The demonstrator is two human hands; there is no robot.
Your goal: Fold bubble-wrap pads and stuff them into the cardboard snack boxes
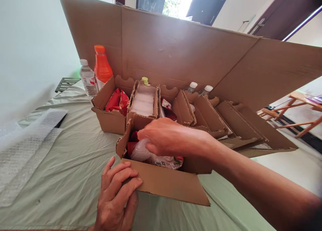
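Note:
A cardboard box [166,182] with its front flap folded outward stands nearest to me. My left hand [117,190] is at the flap's left corner, fingers bent over the cardboard and thumb partly hidden below. From the right, my right hand [161,135] reaches into this box, fingers closed at a piece of bubble wrap [141,152]; its fingertips are partly hidden. Beneath the hand lies a printed plastic packet [167,163], with red packaging [132,147] at the box's left end.
Behind is a row of open boxes, one holding red packets [117,101], another bubble-wrapped contents [143,103]. An orange bottle [102,66] and a clear bottle [87,78] stand back left, before a tall cardboard panel [171,46]. Bubble wrap sheets [30,153] lie on the green cloth [75,164].

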